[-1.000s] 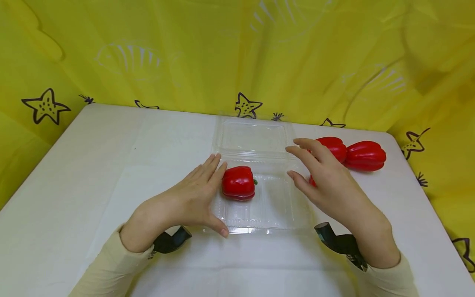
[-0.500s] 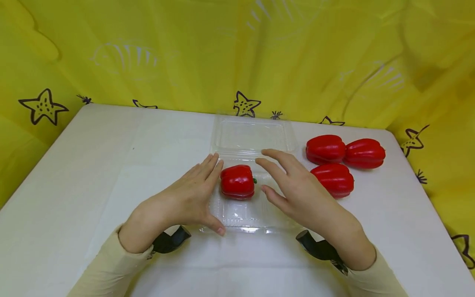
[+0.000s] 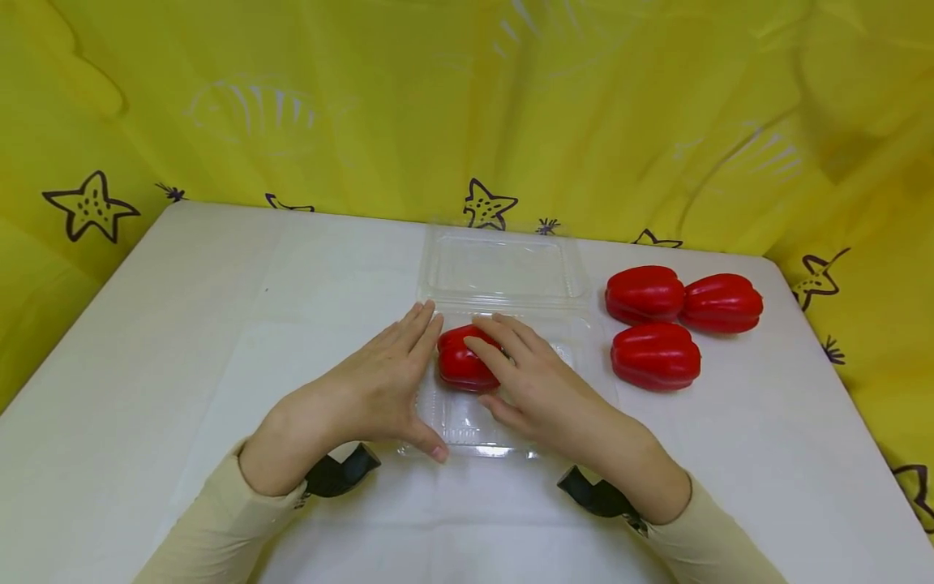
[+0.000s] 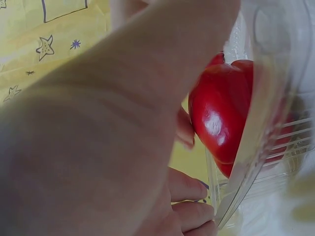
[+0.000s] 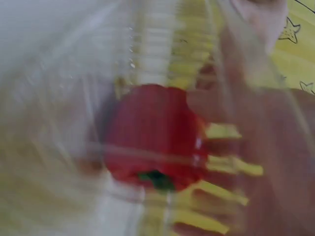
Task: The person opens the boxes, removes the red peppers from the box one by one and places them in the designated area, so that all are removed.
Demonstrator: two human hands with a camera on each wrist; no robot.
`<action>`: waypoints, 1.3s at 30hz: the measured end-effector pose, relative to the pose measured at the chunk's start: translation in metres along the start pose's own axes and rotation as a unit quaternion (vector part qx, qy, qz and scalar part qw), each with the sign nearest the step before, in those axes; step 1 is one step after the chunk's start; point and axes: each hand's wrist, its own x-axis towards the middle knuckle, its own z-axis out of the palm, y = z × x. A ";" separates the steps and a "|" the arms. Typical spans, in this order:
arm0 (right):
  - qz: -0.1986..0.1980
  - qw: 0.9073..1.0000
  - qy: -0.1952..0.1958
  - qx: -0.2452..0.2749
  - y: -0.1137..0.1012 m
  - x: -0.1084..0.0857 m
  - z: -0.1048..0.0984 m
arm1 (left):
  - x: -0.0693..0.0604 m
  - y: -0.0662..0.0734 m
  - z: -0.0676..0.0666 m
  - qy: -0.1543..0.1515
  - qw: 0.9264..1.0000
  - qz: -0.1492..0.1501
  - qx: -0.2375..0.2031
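Observation:
One red bell pepper [image 3: 463, 361] lies in the base of a clear hinged plastic container [image 3: 467, 438]. My left hand [image 3: 365, 389] rests along the base's left side, fingers extended, thumb at the front left corner. Over the pepper's right part reaches my right hand [image 3: 536, 381], its fingers spread above the top and its thumb near the lower right. The left wrist view shows the pepper [image 4: 219, 113] behind the container wall. Through clear plastic in the blurred right wrist view, the pepper [image 5: 155, 135] shows its green stem [image 5: 157, 180]; firm contact is hard to judge.
The container's lid [image 3: 503, 268] lies folded back toward the yellow curtain [image 3: 394, 113]. To the right on the white table [image 3: 168, 324] sit a bell pepper [image 3: 644, 294], a second pepper [image 3: 722, 303] beside it, and a third pepper [image 3: 655, 355] in front.
My right hand has moved left from beside the three outer peppers to above the pepper in the container. The left hand has stayed in place.

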 end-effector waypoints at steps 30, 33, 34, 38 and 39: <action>0.064 0.998 -0.009 -0.013 0.000 0.002 0.018 | 0.000 0.000 0.001 0.006 1.000 0.006 0.010; 0.066 0.998 -0.020 -0.003 0.001 0.002 0.017 | -0.001 0.000 0.001 0.009 1.000 0.009 0.011; 0.066 0.998 -0.025 0.002 0.002 0.002 0.017 | -0.001 0.000 0.001 0.010 1.000 0.010 0.011; 0.065 0.997 -0.039 0.029 0.006 0.000 0.013 | -0.001 0.000 0.002 0.013 1.000 0.013 0.006; 0.065 0.996 -0.042 0.035 0.007 -0.001 0.012 | -0.001 0.000 0.002 0.014 1.000 0.014 0.005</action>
